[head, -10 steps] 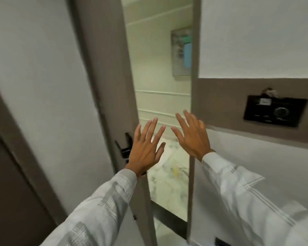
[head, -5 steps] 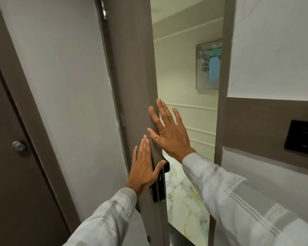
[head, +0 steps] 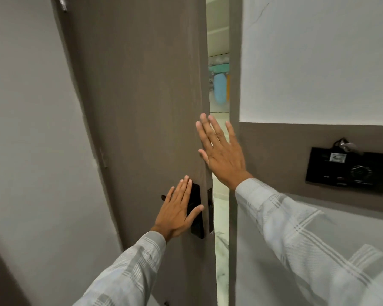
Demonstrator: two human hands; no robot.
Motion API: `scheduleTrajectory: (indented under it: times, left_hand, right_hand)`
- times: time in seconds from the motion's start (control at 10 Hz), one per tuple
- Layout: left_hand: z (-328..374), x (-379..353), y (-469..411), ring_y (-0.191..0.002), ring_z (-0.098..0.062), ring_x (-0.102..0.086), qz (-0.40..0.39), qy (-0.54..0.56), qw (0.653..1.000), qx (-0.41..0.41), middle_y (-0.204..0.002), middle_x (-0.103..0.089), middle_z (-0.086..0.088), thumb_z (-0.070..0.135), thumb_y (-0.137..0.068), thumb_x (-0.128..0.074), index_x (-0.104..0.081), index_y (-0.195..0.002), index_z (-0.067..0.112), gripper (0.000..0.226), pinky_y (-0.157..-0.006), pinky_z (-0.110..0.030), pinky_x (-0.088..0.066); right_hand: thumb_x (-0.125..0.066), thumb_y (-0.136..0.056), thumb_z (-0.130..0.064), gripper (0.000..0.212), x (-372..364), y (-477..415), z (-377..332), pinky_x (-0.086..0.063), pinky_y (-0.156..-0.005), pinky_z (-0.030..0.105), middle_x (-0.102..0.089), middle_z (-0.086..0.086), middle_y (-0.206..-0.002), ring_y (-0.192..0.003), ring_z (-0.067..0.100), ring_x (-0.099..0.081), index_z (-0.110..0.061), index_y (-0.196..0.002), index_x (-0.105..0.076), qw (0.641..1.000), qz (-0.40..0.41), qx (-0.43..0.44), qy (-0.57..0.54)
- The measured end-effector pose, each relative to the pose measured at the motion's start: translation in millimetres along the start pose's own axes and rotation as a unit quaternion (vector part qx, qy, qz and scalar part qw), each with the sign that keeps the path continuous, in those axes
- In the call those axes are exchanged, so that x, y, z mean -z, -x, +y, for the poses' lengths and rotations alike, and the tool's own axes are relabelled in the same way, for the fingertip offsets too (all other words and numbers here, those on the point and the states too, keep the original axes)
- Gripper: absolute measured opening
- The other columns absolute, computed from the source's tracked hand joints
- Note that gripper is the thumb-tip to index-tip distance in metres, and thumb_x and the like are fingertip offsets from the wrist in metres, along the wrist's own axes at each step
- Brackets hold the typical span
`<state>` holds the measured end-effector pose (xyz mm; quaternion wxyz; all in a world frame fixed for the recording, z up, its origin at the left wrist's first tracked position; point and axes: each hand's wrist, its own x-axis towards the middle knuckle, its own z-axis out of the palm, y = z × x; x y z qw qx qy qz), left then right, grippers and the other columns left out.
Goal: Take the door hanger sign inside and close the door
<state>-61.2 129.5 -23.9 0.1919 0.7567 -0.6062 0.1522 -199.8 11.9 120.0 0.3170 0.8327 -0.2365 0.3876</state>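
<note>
Gap narrower than before; brown door (head: 137, 107) nearly shut, both palms flat.

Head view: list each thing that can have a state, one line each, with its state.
Door: ajar, a narrow gap left at the frame.
Left hand: open, flat on the door over the black lock plate.
Right hand: open, fingers spread, at the door's edge.
Black wall panel: mounted on the wall, untouched.

Matt wood-grain door (head: 137, 107), glossy black plastic lock plate (head: 197, 215).
</note>
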Motion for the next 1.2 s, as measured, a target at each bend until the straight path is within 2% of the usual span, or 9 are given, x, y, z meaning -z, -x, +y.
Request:
scheduleTrajectory:
  times: [0.1,0.2,0.3,0.5,0.6,0.8,1.0,1.1,1.2]
  left_hand:
    - [-10.1,-18.6,-21.5,-0.151,-0.012,0.013,-0.034,0.022,0.999,-0.013,-0.161,0.017,0.003,0.073,-0.09,-0.01,0.017,-0.15,0.024,0.082,-0.124,-0.035,0.005]
    - [-25.1,-35.0,-40.2,-0.152,-0.015,0.011,-0.08,0.034,0.996,-0.015,-0.164,0.01,-0.003,0.071,-0.092,-0.014,0.013,-0.152,0.021,0.083,-0.121,-0.033,0.009]
    - [-40.9,-46.1,-58.7,-0.152,-0.016,0.01,-0.122,0.032,0.991,-0.034,-0.166,0.006,-0.007,0.069,-0.093,-0.015,0.005,-0.155,0.018,0.082,-0.12,-0.033,0.01]
    - [-50.2,-63.4,-84.7,-0.151,-0.017,0.015,-0.072,0.018,0.992,-0.099,-0.164,0.015,-0.006,0.067,-0.094,-0.014,0.007,-0.154,0.015,0.083,-0.122,-0.035,0.011]
    - [-45.2,-71.4,-101.7,-0.15,-0.017,0.017,-0.062,0.03,0.992,-0.103,-0.161,0.021,-0.006,0.069,-0.092,-0.01,0.008,-0.154,0.016,0.083,-0.12,-0.035,0.014]
    - [-37.5,-77.8,-123.5,-0.15,-0.019,0.016,-0.101,0.057,0.989,-0.088,-0.161,0.022,-0.006,0.078,-0.086,-0.005,0.005,-0.155,0.022,0.089,-0.121,-0.043,0.012]
    - [-48.5,-64.0,-150.3,-0.151,-0.02,0.016,-0.152,0.035,0.981,-0.111,-0.165,0.009,-0.005,0.077,-0.086,-0.003,0.002,-0.155,0.028,0.084,-0.118,-0.048,0.014]
    - [-51.9,-48.9,-154.6,-0.152,-0.021,0.01,-0.132,0.023,0.983,-0.124,-0.166,-0.001,-0.004,0.077,-0.084,0.002,-0.001,-0.155,0.029,0.085,-0.118,-0.051,0.014]
    - [-48.4,-22.6,-165.5,-0.152,-0.022,0.008,-0.025,0.012,0.989,-0.144,-0.166,-0.005,-0.005,0.074,-0.086,0.005,-0.002,-0.154,0.03,0.082,-0.119,-0.051,0.013]
  right_hand:
    - [-0.034,-0.103,-0.022,0.065,-10.5,-8.5,15.3,0.003,-0.122,0.049,0.005,0.012,-0.166,-0.153,0.026,0.006,-0.006,-0.156,0.0,0.991,-0.069,0.032,0.114]
    - [-0.027,-0.104,-0.022,0.06,-19.2,-17.2,26.0,0.01,-0.121,0.049,0.005,0.015,-0.165,-0.153,0.027,0.008,-0.004,-0.156,-0.003,0.972,-0.142,0.023,0.187]
    - [-0.021,-0.106,-0.026,0.057,-26.3,-31.3,28.6,0.008,-0.122,0.049,-0.001,0.017,-0.165,-0.153,0.029,0.002,-0.002,-0.156,-0.009,0.962,-0.18,-0.001,0.207]
    - [-0.021,-0.107,-0.029,0.058,-41.9,-40.5,18.6,0.005,-0.124,0.047,-0.004,0.022,-0.164,-0.153,0.034,-0.001,0.003,-0.154,-0.01,0.95,-0.202,-0.037,0.236]
    - [-0.022,-0.107,-0.03,0.059,-49.3,-43.7,21.0,0.006,-0.123,0.046,-0.004,0.022,-0.164,-0.153,0.034,-0.001,0.003,-0.154,-0.009,0.944,-0.207,-0.053,0.253]
    - [-0.024,-0.106,-0.04,0.062,-55.5,-61.7,21.6,0.006,-0.122,0.052,-0.013,0.02,-0.163,-0.153,0.033,0.001,-0.001,-0.154,-0.021,0.908,-0.265,-0.055,0.32]
    - [-0.029,-0.105,-0.042,0.056,-53.5,-79.3,17.0,0.005,-0.121,0.056,-0.026,0.016,-0.161,-0.153,0.033,0.003,-0.008,-0.148,-0.04,0.885,-0.307,-0.048,0.347]
    - [-0.023,-0.105,-0.042,0.061,-54.1,-76.8,17.2,0.007,-0.122,0.054,-0.019,0.014,-0.164,-0.153,0.03,0.007,-0.006,-0.153,-0.028,0.893,-0.301,-0.066,0.326]
    - [-0.023,-0.105,-0.041,0.063,-48.8,-71.2,15.8,0.007,-0.123,0.053,-0.014,0.013,-0.165,-0.153,0.027,0.005,-0.005,-0.156,-0.018,0.932,-0.236,-0.122,0.245]
